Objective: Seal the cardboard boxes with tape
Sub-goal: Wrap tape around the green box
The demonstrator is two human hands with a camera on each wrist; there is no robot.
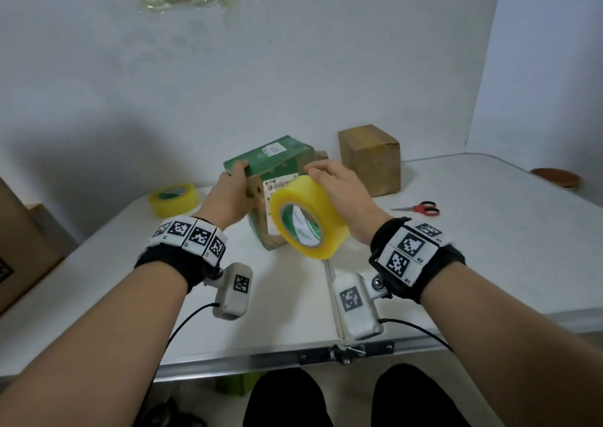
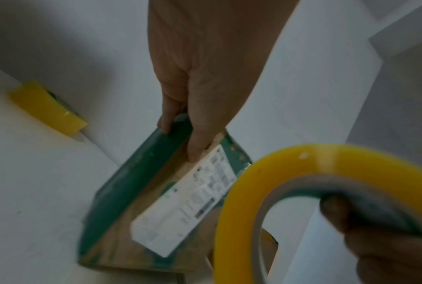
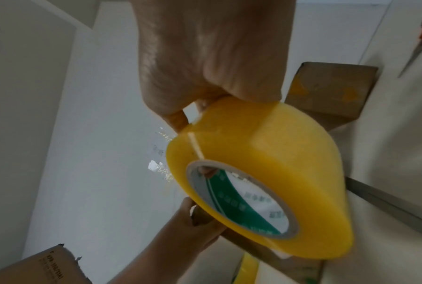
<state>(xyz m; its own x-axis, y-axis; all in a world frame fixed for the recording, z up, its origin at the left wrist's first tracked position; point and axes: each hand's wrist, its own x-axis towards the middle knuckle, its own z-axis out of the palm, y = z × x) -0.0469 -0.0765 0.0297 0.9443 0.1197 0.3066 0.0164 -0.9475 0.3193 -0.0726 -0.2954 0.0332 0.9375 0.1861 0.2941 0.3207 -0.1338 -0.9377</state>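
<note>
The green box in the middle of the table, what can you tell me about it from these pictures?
The green box is worn cardboard, printed green with brown patches showing, and carries white shipping labels on its top and near side. It sits on the white table, apparently tilted. The left hand grips its upper left edge, thumb beside the label. The yellow tape roll, held up by the right hand, hides part of its front.

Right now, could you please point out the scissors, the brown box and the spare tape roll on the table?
scissors (image 1: 427, 208): head view, on the red handles.
brown box (image 1: 375, 165): head view, on its front face.
spare tape roll (image 1: 174, 199): head view, on its yellow outer side.
</note>
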